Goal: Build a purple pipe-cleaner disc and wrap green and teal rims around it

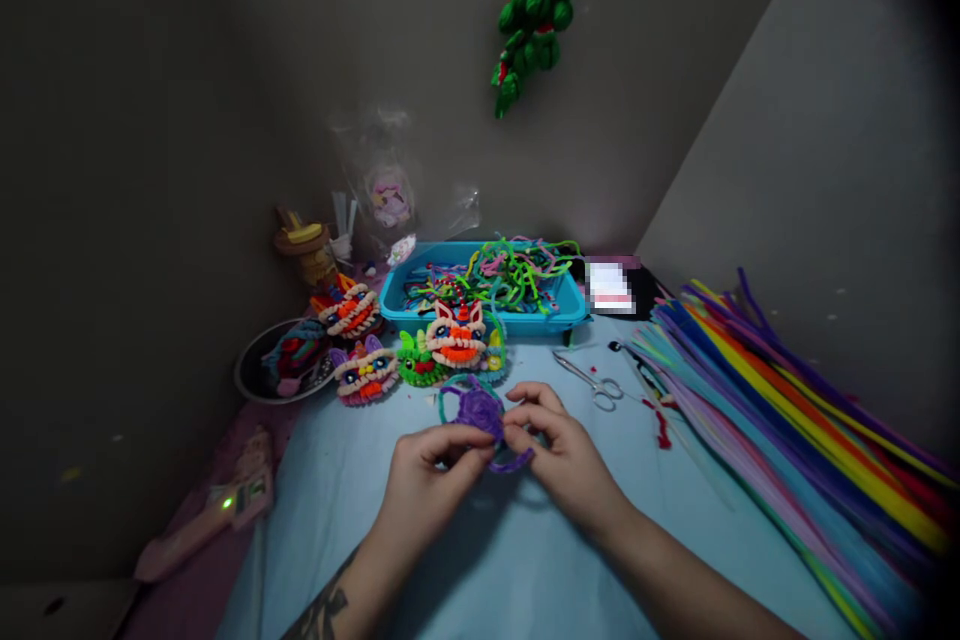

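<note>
Above the middle of the desk (pixel 337 490), my left hand (pixel 427 473) pinches the purple coil (pixel 480 409) from seven o'clock and my right hand (pixel 559 455) grips its three o'clock edge, presumably to steady its loose strands. Figures (pixel 456 348) at eleven o'clock block the blue tray (pixel 525 323); scissors (pixel 592 383) lie at two, probably for easy reach.

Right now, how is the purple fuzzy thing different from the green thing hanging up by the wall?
The purple thing is purple with some teal, but the green decoration is green with red bits. The purple thing is held between the left hand and right hand, while the green decoration hangs. The purple thing is roundish; the green decoration is long and lumpy. Both look soft.
</note>
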### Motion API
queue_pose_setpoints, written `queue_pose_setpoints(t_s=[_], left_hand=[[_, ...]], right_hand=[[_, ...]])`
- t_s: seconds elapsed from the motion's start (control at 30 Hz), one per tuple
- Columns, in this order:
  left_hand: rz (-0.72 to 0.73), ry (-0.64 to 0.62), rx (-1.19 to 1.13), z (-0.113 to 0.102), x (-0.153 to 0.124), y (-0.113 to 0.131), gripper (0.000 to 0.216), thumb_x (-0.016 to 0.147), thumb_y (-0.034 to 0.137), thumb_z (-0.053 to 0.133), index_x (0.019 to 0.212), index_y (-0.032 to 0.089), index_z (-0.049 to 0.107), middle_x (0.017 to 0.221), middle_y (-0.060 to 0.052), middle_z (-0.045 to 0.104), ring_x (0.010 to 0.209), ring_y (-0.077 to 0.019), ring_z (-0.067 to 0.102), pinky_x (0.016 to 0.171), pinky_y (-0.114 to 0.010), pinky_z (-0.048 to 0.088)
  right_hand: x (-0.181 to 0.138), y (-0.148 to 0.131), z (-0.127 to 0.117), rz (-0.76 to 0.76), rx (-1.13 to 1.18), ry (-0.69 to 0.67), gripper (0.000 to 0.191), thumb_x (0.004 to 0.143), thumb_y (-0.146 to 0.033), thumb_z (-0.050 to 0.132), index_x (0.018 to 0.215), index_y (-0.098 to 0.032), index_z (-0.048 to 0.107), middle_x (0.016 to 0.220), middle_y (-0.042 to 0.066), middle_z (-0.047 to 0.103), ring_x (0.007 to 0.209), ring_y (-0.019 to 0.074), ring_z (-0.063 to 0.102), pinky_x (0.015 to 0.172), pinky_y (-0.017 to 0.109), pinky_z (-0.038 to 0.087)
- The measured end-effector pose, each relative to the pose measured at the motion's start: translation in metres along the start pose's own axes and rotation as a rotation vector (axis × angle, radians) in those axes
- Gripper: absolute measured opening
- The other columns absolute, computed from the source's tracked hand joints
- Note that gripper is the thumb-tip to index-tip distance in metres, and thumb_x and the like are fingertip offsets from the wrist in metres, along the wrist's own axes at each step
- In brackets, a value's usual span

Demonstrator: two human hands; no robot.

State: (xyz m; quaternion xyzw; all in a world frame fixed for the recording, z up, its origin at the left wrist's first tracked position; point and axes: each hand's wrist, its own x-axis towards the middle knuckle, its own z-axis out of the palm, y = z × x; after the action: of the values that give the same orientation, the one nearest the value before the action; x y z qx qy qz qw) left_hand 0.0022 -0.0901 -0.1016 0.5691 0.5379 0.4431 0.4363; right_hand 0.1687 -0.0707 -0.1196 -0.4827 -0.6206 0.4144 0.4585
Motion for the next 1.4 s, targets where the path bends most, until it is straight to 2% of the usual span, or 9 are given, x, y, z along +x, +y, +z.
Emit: queue_pose_setpoints(t_s=[0.17,0.33,0.43,0.57,0.7,0.83,1.03,1.2,1.4], left_hand=[[-0.011,-0.008,-0.031,0.001,0.001,-0.002,0.014,0.071,0.023,0.069,0.081,0.015,0.075,0.063,-0.004,0.070,0.052,-0.0121,0.057,0.051,-0.021,0.045],[-0.084,-0.040,-0.173,0.004,0.002,-0.004,0.036,0.073,0.027,0.069,0.106,0.014,0.069,0.075,-0.006,0.071,0.058,-0.0140,0.061,0.055,-0.024,0.051],[-0.107,-0.037,-0.155,0.005,0.002,-0.005,0.031,0.069,0.027,0.071,0.097,0.014,0.073,0.080,-0.008,0.073,0.053,-0.0122,0.060,0.051,-0.022,0.050],[-0.168,-0.019,-0.144,0.004,0.002,-0.006,0.028,0.068,0.032,0.071,0.087,0.013,0.075,0.067,-0.006,0.072,0.045,-0.0111,0.054,0.042,-0.022,0.048],[-0.205,-0.002,-0.122,0.001,0.003,-0.006,0.029,0.066,0.033,0.072,0.087,0.014,0.077,0.062,-0.005,0.070,0.040,-0.0087,0.048,0.036,-0.019,0.043],[-0.209,-0.006,-0.119,0.001,0.003,-0.004,0.028,0.066,0.032,0.072,0.086,0.014,0.077,0.059,-0.005,0.069,0.038,-0.0078,0.047,0.034,-0.017,0.040],[-0.215,0.013,-0.120,0.003,0.001,-0.004,0.028,0.066,0.033,0.072,0.086,0.014,0.077,0.058,-0.005,0.069,0.037,-0.0071,0.047,0.034,-0.016,0.037],[-0.206,0.016,-0.144,0.004,-0.001,-0.005,0.028,0.066,0.033,0.073,0.087,0.015,0.077,0.055,-0.004,0.068,0.035,-0.0062,0.044,0.033,-0.016,0.036],[-0.155,0.023,-0.140,0.005,-0.002,-0.007,0.024,0.068,0.031,0.072,0.086,0.016,0.077,0.055,-0.004,0.069,0.035,-0.0070,0.046,0.034,-0.017,0.038]], right_hand=[[0.002,0.003,-0.001,0.096,0.152,-0.083,0.018,0.077,-0.033,0.061,0.067,-0.018,0.064,0.113,0.010,0.051,0.110,0.0254,0.053,0.093,0.038,0.042],[-0.002,0.002,0.000,0.033,0.028,-0.017,0.012,0.078,-0.028,0.059,0.070,-0.019,0.063,0.118,0.010,0.047,0.116,0.0257,0.048,0.098,0.039,0.038],[-0.005,0.000,0.002,-0.013,-0.044,0.010,0.010,0.077,-0.021,0.057,0.068,-0.020,0.062,0.116,0.009,0.048,0.115,0.0254,0.048,0.095,0.038,0.040],[-0.006,0.001,0.005,-0.013,-0.059,0.020,0.009,0.075,-0.016,0.057,0.069,-0.020,0.062,0.112,0.007,0.049,0.112,0.0241,0.050,0.093,0.036,0.040],[-0.005,0.004,0.007,-0.046,-0.029,0.118,0.009,0.072,-0.015,0.062,0.078,-0.022,0.060,0.105,0.005,0.052,0.108,0.0224,0.050,0.092,0.035,0.039],[-0.006,0.004,0.006,-0.105,-0.040,0.193,0.009,0.072,-0.015,0.063,0.073,-0.022,0.058,0.094,0.003,0.052,0.096,0.0201,0.053,0.084,0.031,0.041],[-0.008,0.003,0.005,-0.220,-0.206,0.288,0.009,0.074,-0.014,0.064,0.071,-0.022,0.065,0.080,0.001,0.053,0.082,0.0188,0.053,0.075,0.030,0.042],[-0.009,0.003,0.008,-0.258,-0.160,0.254,0.011,0.081,-0.019,0.061,0.072,-0.021,0.066,0.074,0.002,0.060,0.075,0.0176,0.056,0.070,0.028,0.043],[-0.011,-0.001,0.012,-0.167,-0.048,0.132,0.016,0.086,-0.023,0.056,0.076,-0.020,0.068,0.076,0.003,0.059,0.077,0.0171,0.056,0.070,0.027,0.043]])
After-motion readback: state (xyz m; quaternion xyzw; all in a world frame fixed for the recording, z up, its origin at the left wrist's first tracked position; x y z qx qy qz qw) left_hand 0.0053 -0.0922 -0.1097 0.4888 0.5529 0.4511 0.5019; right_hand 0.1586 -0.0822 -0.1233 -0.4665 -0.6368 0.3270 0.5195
